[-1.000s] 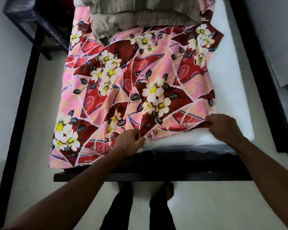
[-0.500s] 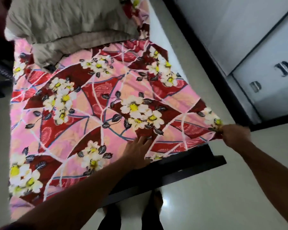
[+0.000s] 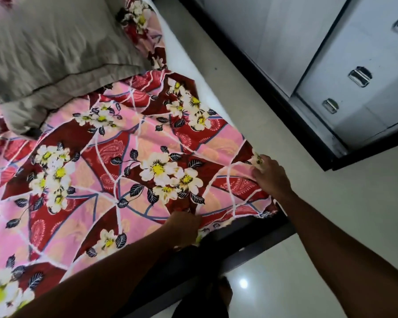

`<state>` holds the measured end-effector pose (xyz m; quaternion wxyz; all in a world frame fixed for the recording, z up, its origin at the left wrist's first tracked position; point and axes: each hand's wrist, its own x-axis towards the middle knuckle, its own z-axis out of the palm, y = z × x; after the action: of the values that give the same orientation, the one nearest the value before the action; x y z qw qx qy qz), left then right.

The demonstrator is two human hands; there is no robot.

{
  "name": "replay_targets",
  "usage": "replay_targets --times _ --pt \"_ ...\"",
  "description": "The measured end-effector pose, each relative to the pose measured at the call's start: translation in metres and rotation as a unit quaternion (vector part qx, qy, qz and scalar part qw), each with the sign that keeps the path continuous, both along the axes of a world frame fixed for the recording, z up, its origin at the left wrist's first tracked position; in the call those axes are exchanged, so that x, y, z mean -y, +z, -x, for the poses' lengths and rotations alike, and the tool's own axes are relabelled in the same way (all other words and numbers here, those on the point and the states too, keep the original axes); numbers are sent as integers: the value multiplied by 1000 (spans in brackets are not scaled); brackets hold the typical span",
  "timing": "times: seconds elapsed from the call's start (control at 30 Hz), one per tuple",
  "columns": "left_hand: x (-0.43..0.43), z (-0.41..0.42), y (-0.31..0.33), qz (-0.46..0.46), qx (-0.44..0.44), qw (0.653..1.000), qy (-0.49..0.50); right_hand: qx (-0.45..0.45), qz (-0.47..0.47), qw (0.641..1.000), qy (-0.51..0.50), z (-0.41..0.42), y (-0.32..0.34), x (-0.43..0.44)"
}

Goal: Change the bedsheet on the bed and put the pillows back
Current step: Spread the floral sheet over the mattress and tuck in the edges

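The left hand [image 3: 186,228] pinches the foot edge of the pink-and-maroon floral cotton bedsheet [image 3: 115,171], and beyond it the right hand [image 3: 270,174] grips the sheet's corner, so spreading seems underway; next, probably, tucking that corner over the white mattress [image 3: 193,72].

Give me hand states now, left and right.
Left hand: closed on the foot edge of the floral bedsheet.
Right hand: closed, pinching the bedsheet's corner.

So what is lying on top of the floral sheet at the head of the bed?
Grey pillows, stacked, rest on the sheet. Whatever lies beneath them is covered.
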<state>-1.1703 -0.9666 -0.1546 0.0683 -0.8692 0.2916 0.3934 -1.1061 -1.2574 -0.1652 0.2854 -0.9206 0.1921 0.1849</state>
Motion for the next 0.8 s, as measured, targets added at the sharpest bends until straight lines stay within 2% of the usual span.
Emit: replay_targets --times 0.07,0.17,0.27,0.37,0.47,0.6,0.7,0.8 --pt "-1 -4 1 34 -18 999 37 11 22 1000 -15 -15 -6 -14" --pt "-3 -17 3 141 29 982 119 38 52 998 -30 -36 -14 -20" --pt "3 -36 5 226 70 948 213 53 63 996 38 -51 -24 -5" --pt "12 -60 7 264 133 925 240 113 122 981 98 -49 -31 19" --pt "38 -84 10 264 166 916 252 162 139 973 83 -39 -36 46" --pt "96 -116 13 223 167 932 233 171 109 976 83 -47 -46 82" --pt "137 -142 10 178 123 925 313 152 71 981 98 -65 -46 109" --pt "169 -152 0 98 133 916 366 126 33 979 155 -58 -45 119"
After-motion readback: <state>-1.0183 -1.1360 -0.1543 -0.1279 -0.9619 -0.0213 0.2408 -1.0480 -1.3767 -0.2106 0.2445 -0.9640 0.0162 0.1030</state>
